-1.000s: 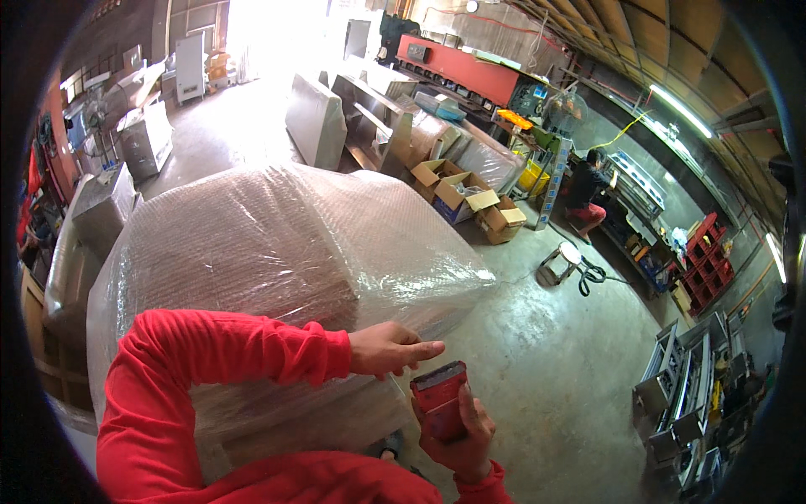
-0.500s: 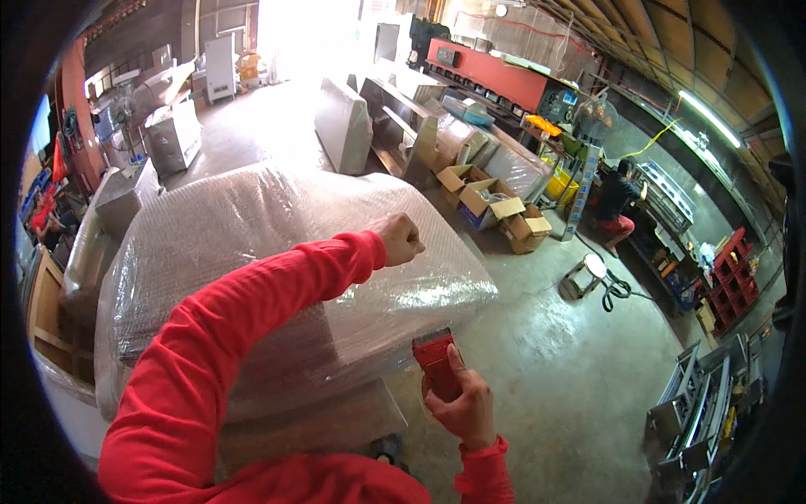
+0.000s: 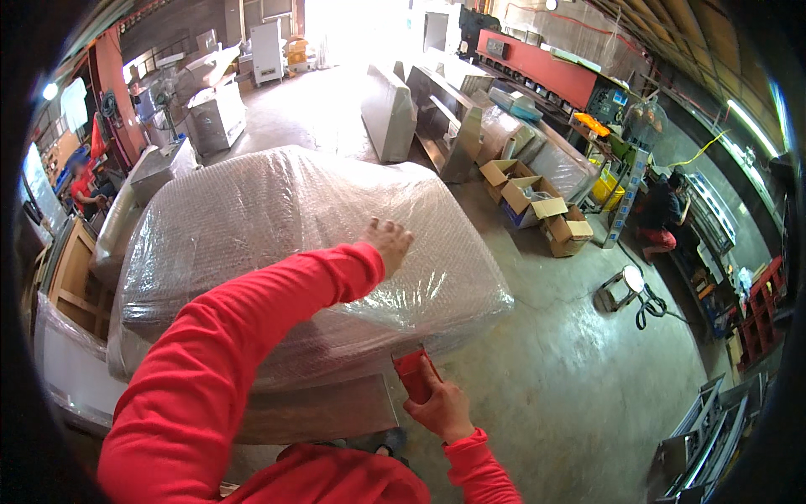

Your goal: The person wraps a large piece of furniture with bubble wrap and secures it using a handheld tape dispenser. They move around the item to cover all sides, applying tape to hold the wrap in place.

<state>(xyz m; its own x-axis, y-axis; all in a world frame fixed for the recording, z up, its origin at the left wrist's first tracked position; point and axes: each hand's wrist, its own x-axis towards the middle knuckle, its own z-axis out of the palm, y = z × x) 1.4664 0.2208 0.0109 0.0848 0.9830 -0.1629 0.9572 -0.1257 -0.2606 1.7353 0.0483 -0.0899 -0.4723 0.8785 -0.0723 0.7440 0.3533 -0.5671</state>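
Right hand (image 3: 441,410) gripping boxy red tool (image 3: 412,378); left hand (image 3: 389,244) unclenched over glossy, dimpled bubble wrap (image 3: 231,227)

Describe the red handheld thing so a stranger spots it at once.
Find the large bubble-wrapped bundle across the centre. Below its lower right edge is the right hand, coming from a red sleeve. The red handheld thing is in its grip: hard-edged and boxy, unlike the soft sleeve or clear wrap.

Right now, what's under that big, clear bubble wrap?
The clear bubble wrap shows only a large, bulky outline; its layers hide what's inside. The bare left hand also blocks part.
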